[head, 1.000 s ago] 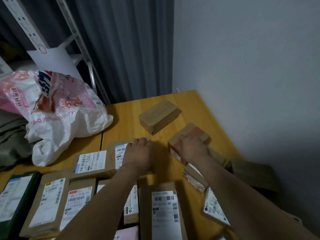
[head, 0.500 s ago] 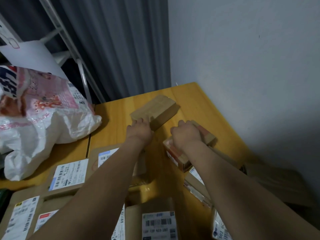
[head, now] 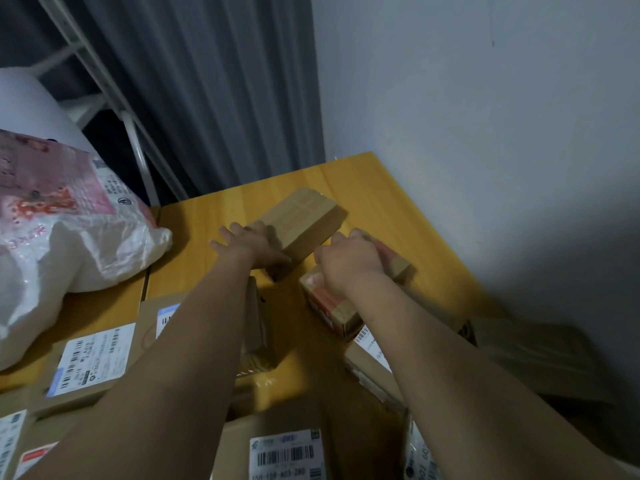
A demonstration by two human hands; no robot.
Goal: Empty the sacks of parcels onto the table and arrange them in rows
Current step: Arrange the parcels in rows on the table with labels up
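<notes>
Yellow wooden desk (head: pixel 381 202), wall corner: left hand (head: pixel 252 247) grip clasps plain brown cardboard box (head: pixel 304 216), right hand (head: pixel 349 261) grip curled over red-patched brown carton (head: pixel 332 303); best slide both square, edges parallel, beside labelled parcels (head: pixel 93 362).

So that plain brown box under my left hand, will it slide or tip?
Probably slides rather than tips: the plain brown box lies flat on the smooth table. Crisp edges suggest stiff cardboard that your left hand shouldn't crush.
</notes>
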